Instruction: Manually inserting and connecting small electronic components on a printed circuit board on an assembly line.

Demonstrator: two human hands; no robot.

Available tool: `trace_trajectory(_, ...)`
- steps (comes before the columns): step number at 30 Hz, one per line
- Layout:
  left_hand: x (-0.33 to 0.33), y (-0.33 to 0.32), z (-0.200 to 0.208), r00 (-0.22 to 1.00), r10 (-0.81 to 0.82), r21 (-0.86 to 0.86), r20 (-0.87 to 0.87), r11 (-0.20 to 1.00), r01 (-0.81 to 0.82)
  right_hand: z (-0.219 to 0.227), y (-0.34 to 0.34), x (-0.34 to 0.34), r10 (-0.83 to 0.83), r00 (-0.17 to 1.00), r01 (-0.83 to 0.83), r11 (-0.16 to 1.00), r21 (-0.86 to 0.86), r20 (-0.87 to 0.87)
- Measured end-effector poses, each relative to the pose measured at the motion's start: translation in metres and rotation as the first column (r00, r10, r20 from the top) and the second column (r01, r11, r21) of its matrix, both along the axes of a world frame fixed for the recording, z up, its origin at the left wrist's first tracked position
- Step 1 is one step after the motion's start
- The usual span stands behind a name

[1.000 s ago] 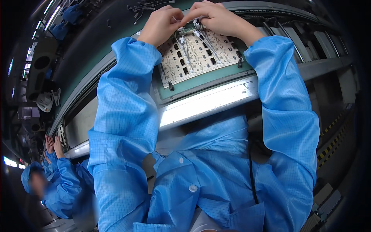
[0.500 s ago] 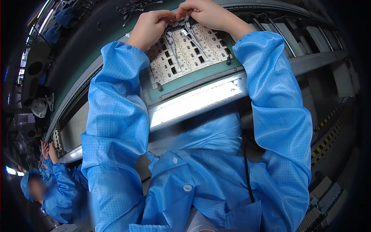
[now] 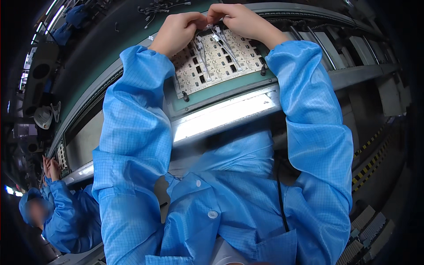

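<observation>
A cream circuit board panel [image 3: 221,64] with rows of black parts lies on a green fixture plate [image 3: 227,88] in front of me. Two white cables [image 3: 226,47] with small plugs lie across it, running from its near part to the far edge. My left hand [image 3: 179,33] and my right hand [image 3: 243,21] meet at that far edge, both closed in a pinch. Just under their touching fingertips shows a small white cable plug [image 3: 210,27]; the fingers hide most of it. Black knobs, one on the left [image 3: 185,96] and one on the right [image 3: 263,70], stand at the board's near corners.
Beyond my left hand, a bundle of loose cables [image 3: 163,8] lies on the dark green bench surface. A bright metal rail [image 3: 225,115] runs along the near edge. At the far left, a co-worker in blue [image 3: 73,221] holds their hands near another board [image 3: 62,154].
The scene has shifted slightly down in view. My fingertips have drawn together, and the plug that stood up by my right fingers now shows lower, beneath both hands. The co-worker's hands have moved a little.
</observation>
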State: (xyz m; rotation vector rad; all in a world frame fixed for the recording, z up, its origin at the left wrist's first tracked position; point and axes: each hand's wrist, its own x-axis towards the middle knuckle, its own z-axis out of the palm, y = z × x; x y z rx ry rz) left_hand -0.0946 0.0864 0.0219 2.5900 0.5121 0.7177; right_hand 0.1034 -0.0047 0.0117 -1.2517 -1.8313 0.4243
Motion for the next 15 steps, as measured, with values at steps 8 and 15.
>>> trace_trajectory(8,-0.029,0.033,0.028,0.856,0.515,0.270,-0.050,0.832,-0.485,-0.006,0.004,0.001,-0.031,0.994,0.032,0.999,-0.012,0.106)
trace_trajectory(15,-0.043,0.037,0.016,0.538,0.684,0.372,-0.493,0.724,-0.581,-0.001,-0.002,-0.008,-0.107,0.990,0.109,0.994,-0.015,0.087)
